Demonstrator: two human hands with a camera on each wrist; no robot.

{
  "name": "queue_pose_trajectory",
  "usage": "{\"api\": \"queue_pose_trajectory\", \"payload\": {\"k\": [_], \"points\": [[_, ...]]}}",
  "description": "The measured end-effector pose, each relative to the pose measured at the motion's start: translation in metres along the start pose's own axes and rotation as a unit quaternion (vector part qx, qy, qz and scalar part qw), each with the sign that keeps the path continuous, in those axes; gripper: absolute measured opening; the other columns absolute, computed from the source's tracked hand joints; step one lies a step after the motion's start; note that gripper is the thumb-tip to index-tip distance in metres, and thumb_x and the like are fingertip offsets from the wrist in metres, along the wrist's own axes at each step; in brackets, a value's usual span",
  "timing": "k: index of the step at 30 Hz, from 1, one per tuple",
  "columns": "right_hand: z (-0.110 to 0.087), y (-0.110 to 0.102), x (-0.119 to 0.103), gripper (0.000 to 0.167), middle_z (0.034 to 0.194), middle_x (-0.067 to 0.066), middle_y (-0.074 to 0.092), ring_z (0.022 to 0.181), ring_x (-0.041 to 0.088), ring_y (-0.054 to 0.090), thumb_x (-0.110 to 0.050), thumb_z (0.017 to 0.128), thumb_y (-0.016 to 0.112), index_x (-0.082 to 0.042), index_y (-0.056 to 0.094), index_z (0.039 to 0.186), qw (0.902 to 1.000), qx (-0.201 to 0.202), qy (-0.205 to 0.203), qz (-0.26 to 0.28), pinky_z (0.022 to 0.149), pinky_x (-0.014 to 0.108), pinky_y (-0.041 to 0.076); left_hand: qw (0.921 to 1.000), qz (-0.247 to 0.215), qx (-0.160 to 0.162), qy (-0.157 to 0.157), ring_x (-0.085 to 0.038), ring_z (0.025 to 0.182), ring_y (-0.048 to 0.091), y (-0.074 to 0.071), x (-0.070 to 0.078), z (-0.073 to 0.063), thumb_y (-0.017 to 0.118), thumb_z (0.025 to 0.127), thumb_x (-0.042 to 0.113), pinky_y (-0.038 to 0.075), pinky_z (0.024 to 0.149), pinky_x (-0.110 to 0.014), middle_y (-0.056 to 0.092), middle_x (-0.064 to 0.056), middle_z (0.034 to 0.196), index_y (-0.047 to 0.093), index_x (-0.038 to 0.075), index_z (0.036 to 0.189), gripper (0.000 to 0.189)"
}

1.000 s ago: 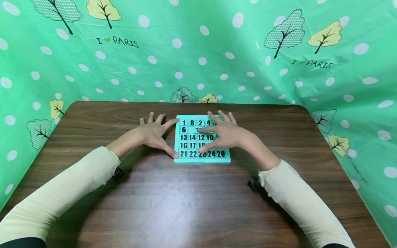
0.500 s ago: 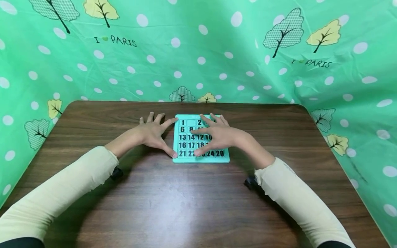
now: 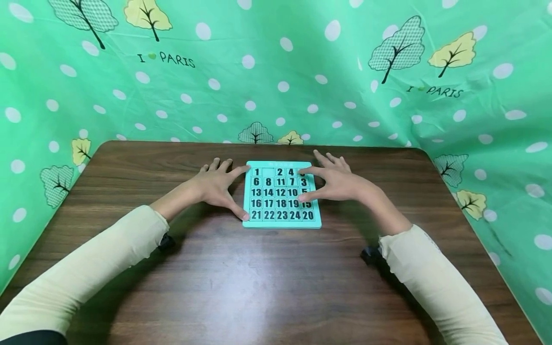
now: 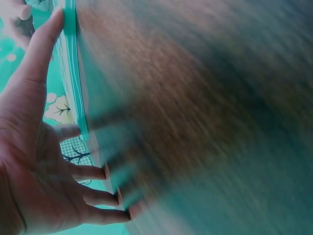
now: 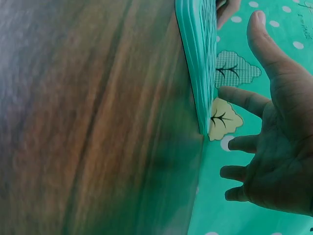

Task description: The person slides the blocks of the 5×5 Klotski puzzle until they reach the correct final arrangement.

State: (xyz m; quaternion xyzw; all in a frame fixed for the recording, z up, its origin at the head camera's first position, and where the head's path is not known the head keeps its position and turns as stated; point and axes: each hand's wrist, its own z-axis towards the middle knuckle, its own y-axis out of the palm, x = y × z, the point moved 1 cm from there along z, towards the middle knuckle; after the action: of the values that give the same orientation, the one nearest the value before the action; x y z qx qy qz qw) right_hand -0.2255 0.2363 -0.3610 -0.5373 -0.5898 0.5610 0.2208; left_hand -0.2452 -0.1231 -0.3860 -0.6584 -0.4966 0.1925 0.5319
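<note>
A turquoise number slide puzzle (image 3: 281,203) lies flat toward the far side of the table, with black-numbered tiles in a square grid. Its gap is in the top row, between tile 1 (image 3: 257,172) and tile 2 (image 3: 279,172); tile 8 (image 3: 268,182) sits just below. My left hand (image 3: 213,188) spreads thumb and index finger against the two left corners. Over the right side hovers my right hand (image 3: 340,186), fingers extended, partly covering the right-hand tiles. The right wrist view shows that hand (image 5: 286,142) apart from the puzzle's edge (image 5: 193,63).
The dark wooden table (image 3: 241,287) extends in front of the puzzle and to both sides. Behind it hangs a green dotted cloth (image 3: 276,62) with printed trees. Both forearms wear cream sleeves (image 3: 99,254).
Tile 8 slid down from the top row into the second, leaving the gap above it. My right hand moved a little left, then back right, uncovering more tiles. My left hand stayed put.
</note>
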Motion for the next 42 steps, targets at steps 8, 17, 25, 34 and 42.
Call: {"api": "queue_pose_trajectory", "payload": {"k": [8,17,25,34,42], "points": [[-0.003,-0.004,0.006,0.094,0.191,0.024,0.001,0.173,0.063,0.001,-0.079,0.092,0.079,-0.028,0.057,0.167,0.9999,0.0,0.011,-0.003,0.135,0.083,-0.004,1.0,0.002,-0.004,-0.003,-0.063,0.173,-0.003,0.001,0.0,0.001,0.087,0.068,0.093,0.009,0.134,-0.085,0.005,-0.029,0.188,0.008,0.041,0.183,0.149],[0.005,0.005,0.004,0.102,0.19,0.027,0.002,0.171,0.066,0.001,-0.085,0.089,0.076,-0.029,0.053,0.17,0.9999,-0.012,0.002,-0.001,0.135,0.083,-0.003,1.0,0.004,-0.007,-0.003,-0.063,0.172,-0.002,0.001,0.001,0.001,0.087,0.068,0.094,0.01,0.134,-0.085,0.006,-0.03,0.188,0.008,0.04,0.183,0.15],[-0.009,0.002,-0.002,0.089,0.191,0.022,0.002,0.174,0.06,-0.001,-0.076,0.093,0.08,-0.033,0.057,0.167,0.9999,-0.014,-0.007,-0.005,0.135,0.082,-0.005,0.9999,0.009,-0.005,-0.004,-0.064,0.172,-0.001,0.001,0.0,0.001,0.087,0.067,0.094,0.012,0.133,-0.086,0.006,-0.03,0.188,0.007,0.04,0.183,0.15],[-0.009,0.004,0.004,0.096,0.19,0.025,0.002,0.172,0.064,0.001,-0.078,0.093,0.078,-0.034,0.049,0.173,0.9993,-0.014,0.013,-0.034,0.134,0.083,-0.004,0.9999,0.008,-0.008,-0.007,-0.064,0.172,-0.001,-0.001,0.002,0.0,0.087,0.068,0.093,0.011,0.132,-0.086,0.006,-0.031,0.187,0.007,0.039,0.183,0.151],[-0.008,0.007,-0.011,0.091,0.191,0.021,0.003,0.174,0.061,-0.001,-0.082,0.093,0.075,-0.038,0.053,0.17,0.9985,-0.034,-0.029,-0.032,0.135,0.083,-0.004,0.9998,0.011,-0.013,-0.005,-0.064,0.172,-0.002,-0.001,0.004,0.001,0.087,0.069,0.093,0.01,0.133,-0.085,0.005,-0.031,0.187,0.007,0.039,0.183,0.149]]}}
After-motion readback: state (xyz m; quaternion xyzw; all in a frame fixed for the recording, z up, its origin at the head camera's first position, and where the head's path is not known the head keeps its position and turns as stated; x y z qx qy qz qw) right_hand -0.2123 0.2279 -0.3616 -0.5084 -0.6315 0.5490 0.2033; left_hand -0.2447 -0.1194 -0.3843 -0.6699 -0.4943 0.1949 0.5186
